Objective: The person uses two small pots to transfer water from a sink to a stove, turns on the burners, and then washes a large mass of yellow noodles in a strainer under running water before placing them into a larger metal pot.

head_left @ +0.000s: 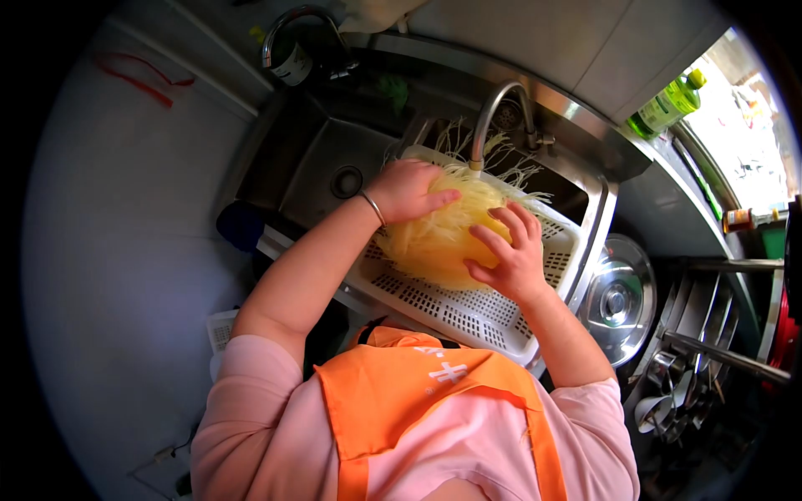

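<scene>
A bundle of pale yellow strands, long and thin like noodles, lies in a white perforated plastic basket set over the sink. Loose ends trail past the basket's back edge. On the upper left of the bundle is my left hand, a bracelet at its wrist; strands run between its thumb and fingers, whose tips are partly hidden. My right hand rests at the right side of the bundle, fingers spread and slightly bent. Just behind the bundle, a curved faucet points its spout down close over the strands.
Left of the basket is a steel sink basin with a drain, and a second faucet behind it. A green bottle stands on the ledge at right. A round metal lid leans beside the basket, near racked utensils.
</scene>
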The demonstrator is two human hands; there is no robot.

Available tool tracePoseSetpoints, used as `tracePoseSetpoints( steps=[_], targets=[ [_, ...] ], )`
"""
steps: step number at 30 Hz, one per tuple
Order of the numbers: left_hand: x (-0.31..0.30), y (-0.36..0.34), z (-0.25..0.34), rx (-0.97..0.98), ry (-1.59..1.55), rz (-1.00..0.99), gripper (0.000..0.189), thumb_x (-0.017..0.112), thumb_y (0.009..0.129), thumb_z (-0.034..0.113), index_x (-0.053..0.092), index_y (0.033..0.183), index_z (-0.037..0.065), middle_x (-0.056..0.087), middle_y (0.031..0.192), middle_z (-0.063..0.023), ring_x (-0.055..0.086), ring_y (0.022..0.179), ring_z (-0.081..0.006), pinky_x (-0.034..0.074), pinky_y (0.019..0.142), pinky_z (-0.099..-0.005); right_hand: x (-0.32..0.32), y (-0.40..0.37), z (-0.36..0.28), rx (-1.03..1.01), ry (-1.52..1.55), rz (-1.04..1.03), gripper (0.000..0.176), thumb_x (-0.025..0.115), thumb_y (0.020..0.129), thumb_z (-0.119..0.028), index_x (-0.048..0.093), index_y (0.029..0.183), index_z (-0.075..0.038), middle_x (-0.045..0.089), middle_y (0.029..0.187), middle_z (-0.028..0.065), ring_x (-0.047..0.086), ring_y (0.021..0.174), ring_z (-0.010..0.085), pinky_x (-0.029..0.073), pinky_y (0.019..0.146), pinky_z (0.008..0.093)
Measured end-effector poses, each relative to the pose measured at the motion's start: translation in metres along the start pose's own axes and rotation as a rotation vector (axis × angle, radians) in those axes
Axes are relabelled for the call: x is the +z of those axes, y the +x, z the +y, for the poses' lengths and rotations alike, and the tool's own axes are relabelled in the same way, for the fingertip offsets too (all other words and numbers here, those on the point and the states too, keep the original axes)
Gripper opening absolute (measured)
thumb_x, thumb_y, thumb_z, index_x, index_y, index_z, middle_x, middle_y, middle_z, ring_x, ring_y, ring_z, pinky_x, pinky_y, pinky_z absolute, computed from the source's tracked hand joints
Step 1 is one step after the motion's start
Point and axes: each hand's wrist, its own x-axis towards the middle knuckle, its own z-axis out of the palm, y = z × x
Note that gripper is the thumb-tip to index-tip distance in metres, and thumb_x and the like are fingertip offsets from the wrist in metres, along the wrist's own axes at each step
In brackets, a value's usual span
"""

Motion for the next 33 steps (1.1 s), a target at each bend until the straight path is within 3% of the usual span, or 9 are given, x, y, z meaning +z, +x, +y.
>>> tracePoseSetpoints(
  steps=[8, 11, 13, 14, 17, 20, 23, 28, 33],
  targets=[
    [-0.008, 0.010, 0.013, -0.090, -0.017, -0.074, 0.050, 0.057, 0.080, 0.050, 0.062, 0.084, 0.001, 0.062, 0.081, -0.0195, 0.059, 0.085, -0.0354, 0.044, 0.080, -0.0406, -0.003, -0.011, 0.006, 0.005, 0.015, 0.022, 0.048, 0.074, 0.055, -0.024, 0.060, 0.101, -0.021, 0.049, 0.109, 0.0062, 0.044, 0.110, 0.0341, 0.038, 0.089, 0.0475],
    [-0.010, 0.005, 0.014, -0.221, -0.205, -0.155, 0.055, 0.060, 0.078, 0.053, 0.061, 0.099, 0.002, 0.062, 0.094, -0.0170, 0.057, 0.096, -0.0326, 0.044, 0.085, -0.0383, -0.009, -0.012, 0.010, 0.040, 0.047, 0.022, 0.048, 0.074, 0.056, -0.022, 0.060, 0.102, -0.020, 0.048, 0.108, 0.0071, 0.044, 0.110, 0.0345, 0.038, 0.090, 0.0474],
    [0.014, -0.011, -0.020, 0.112, -0.317, 0.330, 0.069, 0.064, 0.073, 0.059, 0.054, 0.113, 0.004, 0.053, 0.115, -0.0167, 0.046, 0.114, -0.0301, 0.035, 0.097, -0.0383, -0.012, -0.017, 0.012, 0.082, 0.088, 0.031, 0.047, 0.074, 0.057, -0.020, 0.060, 0.102, -0.020, 0.048, 0.109, 0.0080, 0.043, 0.111, 0.0350, 0.038, 0.091, 0.0472],
    [0.015, -0.024, -0.032, 0.005, -0.526, 0.271, 0.078, 0.059, 0.075, 0.063, 0.043, 0.127, 0.007, 0.038, 0.131, -0.0129, 0.034, 0.124, -0.0282, 0.027, 0.104, -0.0393, -0.015, -0.020, 0.013, 0.083, 0.082, 0.039, 0.047, 0.074, 0.057, -0.020, 0.060, 0.102, -0.020, 0.048, 0.109, 0.0080, 0.043, 0.111, 0.0350, 0.038, 0.091, 0.0472],
    [0.031, -0.062, -0.069, -0.118, -0.559, 0.390, 0.083, 0.058, 0.076, 0.062, 0.035, 0.134, 0.007, 0.032, 0.136, -0.0129, 0.032, 0.127, -0.0253, 0.025, 0.105, -0.0377, -0.023, -0.031, 0.010, 0.106, 0.103, 0.001, 0.048, 0.075, 0.058, -0.020, 0.060, 0.104, -0.020, 0.048, 0.110, 0.0086, 0.043, 0.112, 0.0355, 0.038, 0.092, 0.0474],
    [0.085, -0.090, -0.091, -0.183, -0.924, 0.174, 0.090, 0.056, 0.077, 0.063, 0.024, 0.139, 0.006, 0.028, 0.140, -0.0121, 0.027, 0.130, -0.0245, 0.024, 0.106, -0.0370, -0.026, -0.036, 0.004, 0.078, 0.114, -0.045, 0.050, 0.077, 0.060, -0.022, 0.061, 0.107, -0.020, 0.046, 0.116, 0.0108, 0.042, 0.115, 0.0357, 0.037, 0.093, 0.0471],
    [0.121, -0.090, -0.110, -0.022, -0.860, 0.121, 0.094, 0.054, 0.078, 0.063, 0.017, 0.141, 0.005, 0.023, 0.144, -0.0110, 0.025, 0.132, -0.0237, 0.024, 0.106, -0.0363, -0.027, -0.047, 0.004, 0.204, 0.283, -0.007, 0.054, 0.078, 0.061, -0.023, 0.059, 0.111, -0.018, 0.041, 0.122, 0.0143, 0.039, 0.120, 0.0355, 0.035, 0.097, 0.0461],
    [0.120, -0.089, -0.095, -0.079, -0.956, 0.073, 0.095, 0.055, 0.077, 0.065, 0.018, 0.140, 0.005, 0.028, 0.141, -0.0111, 0.026, 0.131, -0.0238, 0.024, 0.105, -0.0354, -0.006, -0.105, 0.051, 0.635, 0.724, -0.065, 0.115, 0.079, 0.059, -0.051, 0.013, 0.143, -0.008, 0.019, 0.146, 0.0165, 0.023, 0.134, 0.0315, 0.022, 0.108, 0.0422],
    [0.119, -0.080, -0.079, -0.086, -0.980, 0.141, 0.094, 0.054, 0.076, 0.066, 0.020, 0.139, 0.005, 0.034, 0.136, -0.0119, 0.029, 0.128, -0.0235, 0.025, 0.104, -0.0348, 0.025, -0.128, 0.076, 0.748, 1.029, -0.056, 0.110, 0.077, 0.060, -0.056, 0.024, 0.140, -0.003, 0.036, 0.137, 0.0137, 0.036, 0.126, 0.0228, 0.029, 0.104, 0.0334]
  ],
)
